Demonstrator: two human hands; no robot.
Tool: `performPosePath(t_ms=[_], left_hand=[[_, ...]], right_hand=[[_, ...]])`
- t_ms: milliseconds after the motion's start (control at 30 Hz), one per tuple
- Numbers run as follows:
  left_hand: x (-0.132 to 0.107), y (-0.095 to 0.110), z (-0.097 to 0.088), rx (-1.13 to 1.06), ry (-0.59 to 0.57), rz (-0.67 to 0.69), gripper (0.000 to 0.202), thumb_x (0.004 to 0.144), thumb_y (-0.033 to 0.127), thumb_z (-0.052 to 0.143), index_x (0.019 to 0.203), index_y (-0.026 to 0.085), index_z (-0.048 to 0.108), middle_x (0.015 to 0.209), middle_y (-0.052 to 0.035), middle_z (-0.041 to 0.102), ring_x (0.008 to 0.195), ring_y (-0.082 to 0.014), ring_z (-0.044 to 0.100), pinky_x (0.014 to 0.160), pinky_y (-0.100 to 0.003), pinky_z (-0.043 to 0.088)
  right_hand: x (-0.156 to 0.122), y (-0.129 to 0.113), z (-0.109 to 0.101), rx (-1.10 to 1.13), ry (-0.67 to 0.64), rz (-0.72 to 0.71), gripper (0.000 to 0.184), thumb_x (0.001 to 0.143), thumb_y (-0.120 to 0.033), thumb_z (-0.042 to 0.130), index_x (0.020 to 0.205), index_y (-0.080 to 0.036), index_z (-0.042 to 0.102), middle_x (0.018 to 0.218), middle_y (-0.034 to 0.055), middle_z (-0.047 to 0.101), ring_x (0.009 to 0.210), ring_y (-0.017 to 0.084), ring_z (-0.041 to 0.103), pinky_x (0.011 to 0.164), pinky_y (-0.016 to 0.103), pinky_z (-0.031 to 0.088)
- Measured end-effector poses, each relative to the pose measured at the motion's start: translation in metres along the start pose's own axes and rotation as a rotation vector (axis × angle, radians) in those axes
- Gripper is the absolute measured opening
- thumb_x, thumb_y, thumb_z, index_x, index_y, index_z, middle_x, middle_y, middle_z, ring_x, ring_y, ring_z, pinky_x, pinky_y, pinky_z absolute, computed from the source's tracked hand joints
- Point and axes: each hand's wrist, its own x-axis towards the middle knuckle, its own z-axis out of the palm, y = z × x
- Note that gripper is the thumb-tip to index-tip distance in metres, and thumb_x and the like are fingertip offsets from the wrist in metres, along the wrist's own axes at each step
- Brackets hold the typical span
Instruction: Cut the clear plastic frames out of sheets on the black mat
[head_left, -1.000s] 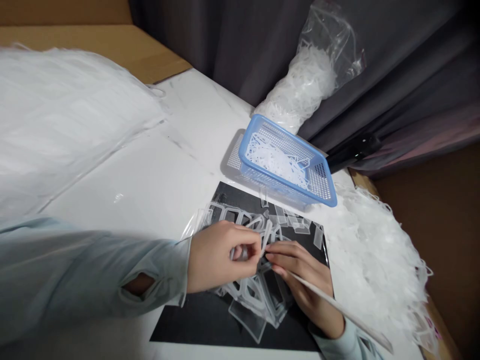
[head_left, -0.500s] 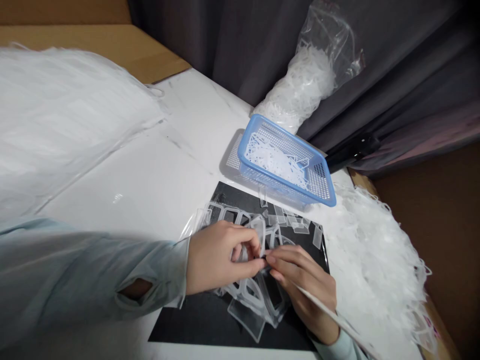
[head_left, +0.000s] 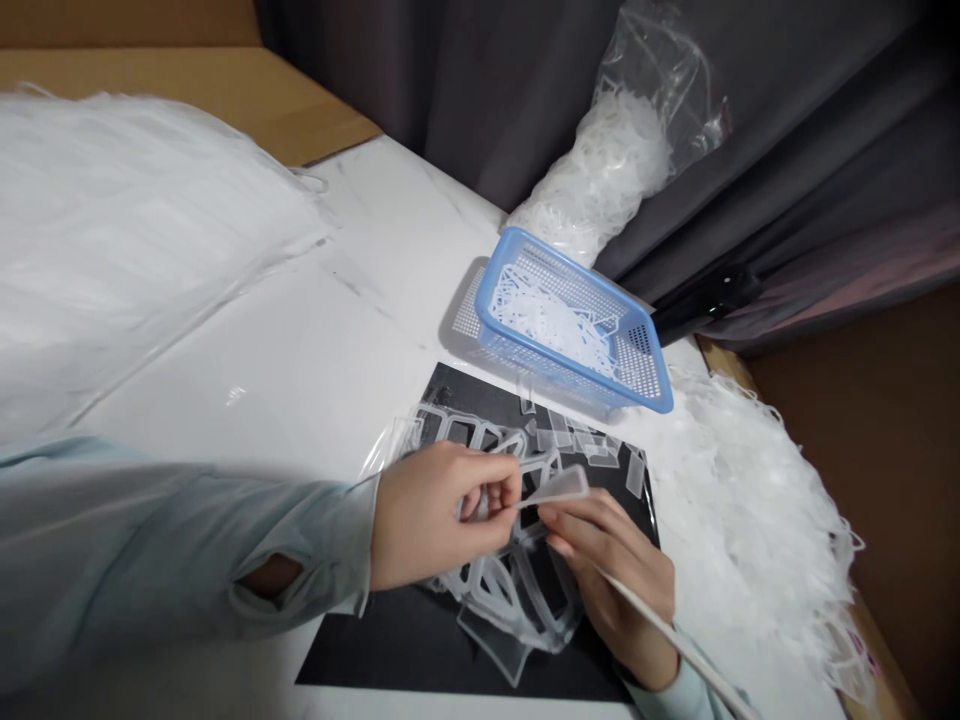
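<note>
My left hand is closed in a pinch on the end of a small translucent plastic piece, which sticks out to the right from between thumb and forefinger. Close beside it, my right hand has its fingers bent together. A long thin white stick runs from under those fingers across the wrist toward the lower right; its kind is unclear. Under both hands, a heap of translucent plastic frames lies on a black mat. My hands cover part of the heap.
Small clear rectangles lie along the mat's far edge. Behind it stands a blue basket holding thin white pieces. A filled clear bag leans at the curtain. White piles lie at left and right on the white table.
The plastic piece at my left fingertips has come to lie flatter, pointing right toward my right fingers. My right fingertips have drawn slightly away from the left, and the white stick has shifted a little.
</note>
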Motion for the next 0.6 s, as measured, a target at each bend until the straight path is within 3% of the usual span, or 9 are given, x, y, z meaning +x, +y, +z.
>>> performPosePath(t_ms=[200,367,467,533,600], left_hand=[[-0.001,-0.003,0.003,0.032,0.006,0.006,0.010,0.072,0.009,0.053,0.068,0.018,0.053,0.057,0.0074,0.049,0.052,-0.0061,0.047,0.056,-0.019,0.037],[-0.003,-0.004,0.003,0.037,-0.028,-0.007,0.009,0.072,0.012,0.051,0.066,0.018,0.052,0.058,0.0063,0.052,0.055,-0.0076,0.047,0.056,-0.020,0.036],[-0.003,-0.003,0.002,0.047,-0.036,-0.016,0.008,0.072,0.013,0.051,0.067,0.018,0.052,0.057,0.0063,0.051,0.057,-0.0081,0.048,0.059,-0.020,0.037],[-0.003,-0.003,0.002,0.044,-0.031,-0.026,0.007,0.072,0.013,0.051,0.068,0.018,0.052,0.057,0.0063,0.051,0.057,-0.0082,0.048,0.060,-0.021,0.037],[-0.002,-0.003,0.002,0.034,-0.033,-0.033,0.007,0.073,0.013,0.051,0.069,0.018,0.053,0.058,0.0062,0.052,0.056,-0.0078,0.047,0.059,-0.021,0.036]], right_hand=[[-0.002,0.009,-0.007,-0.122,0.163,0.090,0.031,0.089,-0.002,0.054,0.114,-0.018,0.063,0.105,0.0098,0.067,0.098,0.023,0.063,0.084,0.041,0.051],[0.000,0.038,-0.026,-0.301,0.609,0.202,0.012,0.092,-0.015,0.057,0.096,-0.017,0.068,0.092,0.0065,0.070,0.084,0.020,0.067,0.079,0.038,0.054],[0.002,0.050,-0.037,-0.338,0.832,0.275,0.016,0.091,-0.028,0.061,0.094,-0.014,0.068,0.089,0.0075,0.069,0.076,0.020,0.068,0.074,0.038,0.056],[0.003,0.051,-0.040,-0.324,0.870,0.325,0.020,0.090,-0.032,0.062,0.092,-0.013,0.068,0.085,0.0071,0.068,0.071,0.019,0.067,0.069,0.036,0.056],[0.002,0.046,-0.039,-0.246,0.782,0.357,0.018,0.089,-0.031,0.063,0.086,-0.014,0.069,0.077,0.0052,0.067,0.066,0.017,0.064,0.064,0.033,0.054]])
